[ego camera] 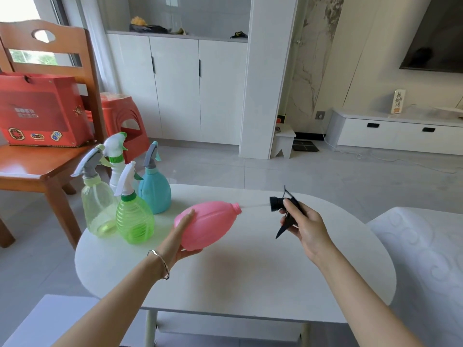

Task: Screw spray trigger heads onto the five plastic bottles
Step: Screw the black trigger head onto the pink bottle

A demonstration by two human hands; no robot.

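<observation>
My left hand (181, 235) holds a pink bottle (210, 222) on its side above the white table (250, 276), its open neck pointing right. My right hand (304, 226) grips a black spray trigger head (281, 206) a short way right of the neck. The head's clear dip tube (254, 204) reaches across into the bottle's mouth. Several bottles stand at the table's far left with trigger heads on them: a pale yellow-green one (97, 204), a green ribbed one (134, 219), a white one (116, 169) and a blue one (155, 189).
A wooden chair (32, 169) with a red box (42, 111) on its seat stands left of the table, and a red plastic stool (122, 116) is behind it. A white patterned sofa arm (421, 259) lies at the right. Grey floor and white cabinets lie beyond.
</observation>
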